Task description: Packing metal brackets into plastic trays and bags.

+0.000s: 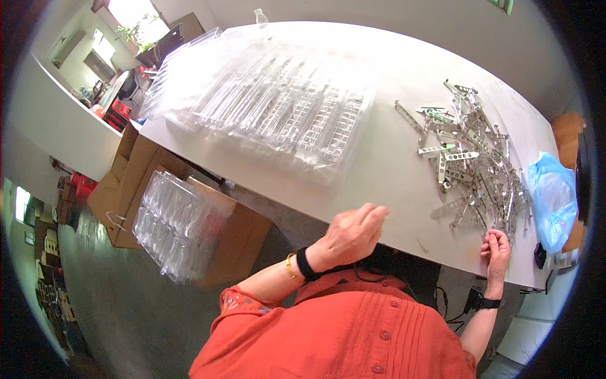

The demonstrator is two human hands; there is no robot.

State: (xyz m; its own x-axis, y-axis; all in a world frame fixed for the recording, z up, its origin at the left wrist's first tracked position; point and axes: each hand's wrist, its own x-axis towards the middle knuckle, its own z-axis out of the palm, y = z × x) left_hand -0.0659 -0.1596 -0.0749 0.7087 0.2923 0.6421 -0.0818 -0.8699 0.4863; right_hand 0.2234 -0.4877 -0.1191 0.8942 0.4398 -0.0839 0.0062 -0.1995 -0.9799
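A tangled heap of perforated metal strips (470,155) lies on the right side of the white table (404,208). My right hand (497,251) is at the heap's near edge by the table's front, its fingers bent together against the strip ends; what they pinch is too small to make out. Over the table's front edge, left of the heap, my left hand (355,235) is closed with its fingers curled to the right. Whatever it may hold is hidden. Farther left, a stack of clear plastic trays (278,114) with long ribbed compartments covers the tabletop.
Below the table's left edge, an open cardboard box (237,243) has more clear plastic trays (180,221) leaning out of it. A blue plastic bag (552,199) hangs at the table's right edge. A small glass bottle (261,18) stands at the back. Dark cables (442,303) hang underneath.
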